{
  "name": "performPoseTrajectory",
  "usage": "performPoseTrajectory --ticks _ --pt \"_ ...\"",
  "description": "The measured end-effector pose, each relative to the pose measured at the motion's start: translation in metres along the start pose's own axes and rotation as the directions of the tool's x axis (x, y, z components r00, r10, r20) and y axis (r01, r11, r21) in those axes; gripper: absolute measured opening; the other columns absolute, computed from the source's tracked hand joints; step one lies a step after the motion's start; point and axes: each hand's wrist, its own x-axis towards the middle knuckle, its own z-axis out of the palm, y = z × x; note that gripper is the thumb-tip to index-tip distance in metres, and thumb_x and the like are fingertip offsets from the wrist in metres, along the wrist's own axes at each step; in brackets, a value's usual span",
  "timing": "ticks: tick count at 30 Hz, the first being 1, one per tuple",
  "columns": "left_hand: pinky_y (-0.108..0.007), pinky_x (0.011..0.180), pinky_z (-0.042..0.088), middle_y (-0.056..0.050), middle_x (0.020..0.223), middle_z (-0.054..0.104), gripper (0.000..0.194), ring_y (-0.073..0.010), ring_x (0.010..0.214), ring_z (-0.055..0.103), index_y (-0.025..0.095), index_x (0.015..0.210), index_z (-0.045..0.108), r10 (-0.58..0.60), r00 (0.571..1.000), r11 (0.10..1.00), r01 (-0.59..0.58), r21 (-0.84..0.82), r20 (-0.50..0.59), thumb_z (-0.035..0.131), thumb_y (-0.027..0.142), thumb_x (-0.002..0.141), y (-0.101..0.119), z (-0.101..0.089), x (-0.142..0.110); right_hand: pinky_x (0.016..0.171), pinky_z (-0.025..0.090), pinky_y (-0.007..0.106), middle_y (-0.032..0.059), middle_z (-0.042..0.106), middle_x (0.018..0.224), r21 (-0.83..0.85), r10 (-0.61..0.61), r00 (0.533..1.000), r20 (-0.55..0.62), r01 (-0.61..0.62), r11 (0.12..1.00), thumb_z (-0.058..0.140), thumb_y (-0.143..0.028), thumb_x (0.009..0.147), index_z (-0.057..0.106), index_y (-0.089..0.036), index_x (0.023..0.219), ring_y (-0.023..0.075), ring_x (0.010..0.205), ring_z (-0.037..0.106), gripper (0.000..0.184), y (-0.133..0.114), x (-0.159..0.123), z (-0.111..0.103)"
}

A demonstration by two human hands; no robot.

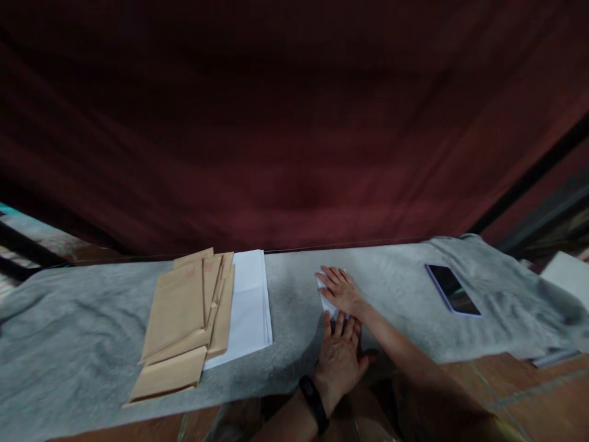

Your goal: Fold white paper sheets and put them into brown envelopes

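While the right hand [342, 291] lies flat across the small white paper [326, 304] on the grey cloth [294, 294], the left hand [339, 359], black band [313, 404] at its wrist, comes in at the paper's near edge! Fingers stretched out on both, nothing clasped, and the paper mostly covered. Well left of the paper, brown envelopes [177, 301] overlap, white sheets [248, 307] showing on their paper-facing side; out to its right rests a phone [453, 290].

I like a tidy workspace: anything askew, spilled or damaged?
The brown envelopes lie unevenly fanned, overlapping the white sheets, and the gray cloth is rumpled toward both ends. No spill shows. The left hand and right hand mostly cover the small white paper, so its condition is unclear.
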Motion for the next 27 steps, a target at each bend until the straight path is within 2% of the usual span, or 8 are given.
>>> performPoseTrajectory --ticks 4,7,10,15,20,22,24,27 --pt "-0.067 0.122 0.017 -0.010 0.160 0.040 0.071 -0.0353 0.152 0.023 0.021 0.157 0.034 0.056 0.998 0.997 -0.056 0.051 0.004 0.036 0.061 0.098 -0.003 -0.003 -0.001 0.124 0.019 0.051 0.0032 0.030 0.165 0.009 0.002 0.999 0.033 -0.003 1.000 0.040 -0.042 0.103 0.040 -0.032 0.154 0.0255 0.152 0.027 0.052 -0.003 0.002 -0.006" --pt "-0.066 0.121 0.018 -0.010 0.160 0.040 0.070 -0.0345 0.151 0.027 0.022 0.156 0.036 0.079 0.997 0.996 -0.077 0.048 -0.023 0.033 0.062 0.099 -0.004 -0.004 -0.002 0.123 0.021 0.051 0.0068 0.032 0.164 0.011 0.027 1.000 0.013 -0.027 1.000 0.042 -0.040 0.103 0.040 -0.028 0.154 0.0252 0.151 0.028 0.053 -0.008 -0.004 -0.011" --pt "-0.065 0.121 0.017 -0.011 0.157 0.044 0.069 -0.0349 0.148 0.034 0.020 0.152 0.043 0.076 0.996 0.997 -0.075 0.027 -0.035 0.032 0.063 0.099 -0.003 -0.005 -0.003 0.121 0.028 0.050 0.0090 0.036 0.162 -0.004 0.034 0.999 0.001 -0.034 0.999 0.038 -0.036 0.104 0.042 -0.026 0.153 0.0241 0.150 0.030 0.050 -0.013 -0.024 -0.013" --pt "-0.064 0.121 0.017 -0.009 0.147 0.057 0.062 -0.0350 0.148 0.033 0.022 0.144 0.055 0.054 0.997 0.997 -0.050 0.066 -0.060 0.037 0.060 0.098 0.001 -0.006 -0.004 0.119 0.032 0.048 0.0073 0.043 0.158 -0.026 -0.047 0.999 0.020 0.047 0.999 0.033 -0.029 0.106 0.050 -0.026 0.148 0.0221 0.150 0.032 0.046 -0.015 -0.066 -0.013" --pt "-0.064 0.121 0.018 -0.009 0.150 0.054 0.061 -0.0341 0.147 0.035 0.023 0.148 0.048 0.059 0.993 0.997 -0.054 0.060 -0.099 0.041 0.058 0.098 0.000 0.000 -0.004 0.120 0.034 0.049 0.0073 0.048 0.154 0.054 -0.045 0.997 -0.065 0.049 0.997 0.028 -0.028 0.106 0.053 -0.027 0.145 0.0221 0.147 0.038 0.047 -0.011 -0.071 -0.005" --pt "-0.063 0.122 0.020 -0.008 0.152 0.052 0.056 -0.0317 0.147 0.036 0.025 0.149 0.046 0.080 0.990 0.996 -0.074 0.052 -0.120 0.041 0.052 0.100 -0.002 -0.001 -0.003 0.119 0.035 0.048 0.0072 0.050 0.153 0.128 -0.009 0.995 -0.102 0.022 0.992 0.028 -0.030 0.106 0.056 -0.025 0.143 0.0218 0.145 0.041 0.046 -0.008 -0.066 -0.002" --pt "-0.058 0.122 0.024 -0.008 0.148 0.056 0.047 -0.0270 0.143 0.043 0.025 0.145 0.050 0.077 0.988 0.996 -0.071 0.050 -0.134 0.040 0.040 0.102 -0.005 -0.005 0.000 0.119 0.037 0.045 0.0062 0.054 0.150 0.197 0.007 0.993 -0.121 0.017 0.980 0.030 -0.031 0.105 0.059 -0.024 0.140 0.0203 0.143 0.044 0.046 -0.004 -0.060 -0.002" --pt "-0.044 0.118 0.038 -0.008 0.138 0.065 0.041 -0.0206 0.130 0.058 0.020 0.135 0.060 -0.060 0.978 0.996 0.071 0.050 -0.198 0.038 0.019 0.099 -0.013 -0.017 0.007 0.117 0.041 0.039 0.0057 0.057 0.147 0.269 0.040 0.988 -0.148 0.001 0.963 0.036 -0.029 0.103 0.059 -0.024 0.140 0.0181 0.139 0.049 0.044 0.003 -0.050 -0.006"
